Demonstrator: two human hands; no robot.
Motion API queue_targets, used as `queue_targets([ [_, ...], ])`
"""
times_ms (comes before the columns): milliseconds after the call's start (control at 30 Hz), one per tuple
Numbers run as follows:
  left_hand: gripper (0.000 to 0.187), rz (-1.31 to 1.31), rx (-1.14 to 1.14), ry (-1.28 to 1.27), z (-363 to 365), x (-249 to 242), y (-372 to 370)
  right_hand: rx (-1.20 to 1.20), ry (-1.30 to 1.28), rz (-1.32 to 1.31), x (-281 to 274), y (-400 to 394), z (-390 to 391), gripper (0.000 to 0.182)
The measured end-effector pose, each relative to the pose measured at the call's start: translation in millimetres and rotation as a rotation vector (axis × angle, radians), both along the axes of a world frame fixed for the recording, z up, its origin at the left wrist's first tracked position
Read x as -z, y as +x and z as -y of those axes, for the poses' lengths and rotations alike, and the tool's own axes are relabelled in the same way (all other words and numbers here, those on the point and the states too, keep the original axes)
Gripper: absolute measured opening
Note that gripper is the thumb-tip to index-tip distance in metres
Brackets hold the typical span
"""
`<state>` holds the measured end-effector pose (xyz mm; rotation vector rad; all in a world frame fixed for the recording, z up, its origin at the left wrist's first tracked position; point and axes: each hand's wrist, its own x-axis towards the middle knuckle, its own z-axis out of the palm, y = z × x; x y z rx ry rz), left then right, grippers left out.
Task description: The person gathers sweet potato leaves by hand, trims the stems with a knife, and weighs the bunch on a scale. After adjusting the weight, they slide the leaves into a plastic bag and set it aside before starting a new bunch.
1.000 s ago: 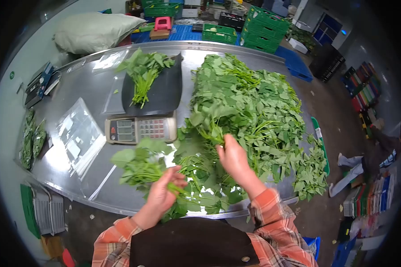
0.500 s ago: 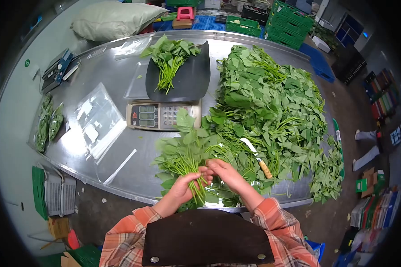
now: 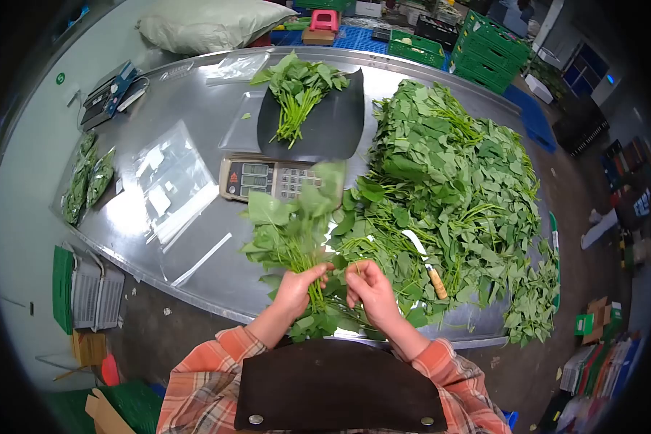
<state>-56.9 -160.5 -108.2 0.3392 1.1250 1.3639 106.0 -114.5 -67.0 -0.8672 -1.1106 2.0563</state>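
A bunch of leafy green stems [image 3: 289, 235] is gripped in my left hand [image 3: 296, 289], its leaves pointing away from me and partly blurred. Just to the right, my right hand [image 3: 372, 289] has its fingers pinched together by a small leaf or stem; what they hold is too small to name. Beyond the bunch stands a scale [image 3: 257, 178], whose black pan [image 3: 340, 123] bears another bunch of greens [image 3: 300, 94]. A large heap of greens [image 3: 448, 159] lies on the right, with a curved knife with a wooden handle [image 3: 437, 283] resting on its near part.
Clear plastic bags [image 3: 173, 181] lie on the metal table [image 3: 202, 275], left of the scale. Bagged greens [image 3: 87, 181] and a second device [image 3: 108, 94] are at the left edge. Behind are a white sack [image 3: 202, 25], a pink stool [image 3: 325, 20] and green crates [image 3: 488, 50].
The camera view has shifted slightly, moving the table contents rightward. My right hand has drawn a little away from my left hand, and the held bunch has tilted and moved.
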Motion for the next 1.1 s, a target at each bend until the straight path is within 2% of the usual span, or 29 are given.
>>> queue_targets([
  [67,0.028,-0.037,0.021,0.062,5,-6,11,0.075,0.042,0.07,-4,-8,-11,0.013],
  [167,0.022,-0.04,0.038,0.069,11,-5,25,0.102,0.266,0.215,12,-26,-20,0.012],
  [200,0.022,0.009,0.043,0.03,12,-7,25,0.064,0.132,0.236,22,-25,-26,0.011],
  [300,0.021,0.281,0.046,-0.11,12,-1,18,-0.094,0.006,0.207,38,-23,-29,0.011],
  [333,0.021,0.35,0.039,-0.16,9,11,16,-0.131,-0.198,0.267,35,-13,-31,0.015],
  [367,0.022,0.418,0.035,-0.208,9,20,14,-0.05,-0.233,0.167,44,-3,-32,0.017],
  [433,0.023,0.361,0.104,-0.185,14,19,12,0.117,-0.297,-0.03,67,23,-34,0.024],
  [500,0.024,0.266,0.201,-0.187,26,-2,9,0.052,0.734,0.799,57,47,-36,0.035],
  [533,0.023,0.22,0.324,-0.169,36,-6,6,0.048,0.993,1.099,42,60,-30,0.047],
  [567,0.023,0.173,0.453,-0.152,52,-8,2,0.168,1.163,1.174,26,67,-27,0.048],
  [600,0.023,0.123,0.586,-0.132,63,-12,-1,0.115,1.102,1.117,23,72,-24,0.048],
  [633,0.023,0.064,0.588,-0.139,69,-20,1,0.065,1.044,1.06,20,78,-20,0.048],
  [700,0.024,-0.056,0.591,-0.152,78,-33,4,-0.272,0.617,0.824,12,62,-3,0.044],
  [733,0.025,-0.14,0.595,-0.097,79,-30,1,-0.338,0.731,0.602,11,50,10,0.04],
  [767,0.024,-0.17,0.487,-0.035,78,-30,-2,-0.453,0.885,0.405,14,39,14,0.037],
  [833,0.025,-0.225,0.263,0.083,78,-31,-8,-0.446,0.354,0.279,7,25,7,0.034],
  [867,0.026,-0.288,0.129,0.1,74,-38,-12,-0.28,0.419,0.463,19,20,-10,0.03],
  [900,0.026,-0.16,0.036,0.073,70,-40,-13,-0.111,0.481,0.644,42,16,-33,0.026],
  [967,0.027,0.093,-0.146,0.033,60,-43,-14,0.171,0.909,0.947,82,12,-76,0.022],
  [1000,0.022,0.376,-0.092,-0.008,59,-44,-21,0.095,0.931,1.023,98,12,-87,0.022],
  [1100,0.024,0.875,0.168,0.104,66,6,-48,-0.069,1.03,1.184,111,12,-105,0.022],
])
